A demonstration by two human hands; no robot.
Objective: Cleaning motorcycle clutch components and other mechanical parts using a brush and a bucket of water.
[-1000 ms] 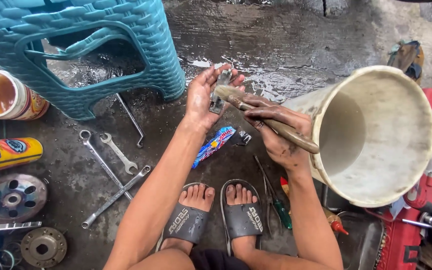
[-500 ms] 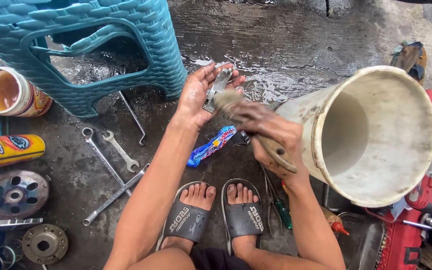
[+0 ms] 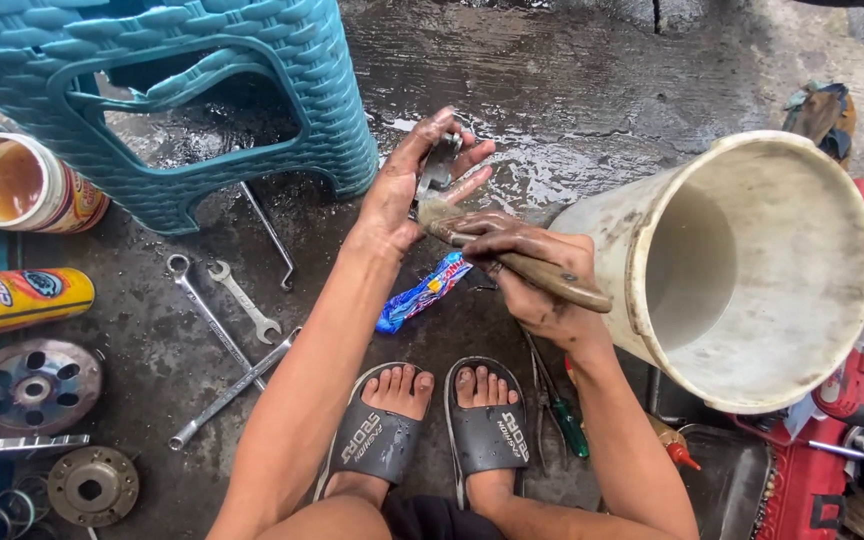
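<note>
Bare arms, greasy hands [image 3: 472, 225] (both), grey slide sandals [image 3: 377, 440]

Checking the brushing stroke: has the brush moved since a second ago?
Yes. The brush swung, its handle end going toward the white bucket, bristles kept at the metal part.

Both hands raised in front, grimy and close together

Left hand [image 3: 414, 190] palm up, fingers half-curled in a loose grip; right hand [image 3: 530, 275] fisted, knuckles up, just beside it; forearms converge.

Teal plastic stool [image 3: 202, 90] on wet concrete floor [image 3: 572, 80]. Spanners [image 3: 217, 320] lie beside it. Open tin [image 3: 22, 185], yellow spray can [image 3: 12, 300], toothed metal disc [image 3: 32, 385] at left.
</note>
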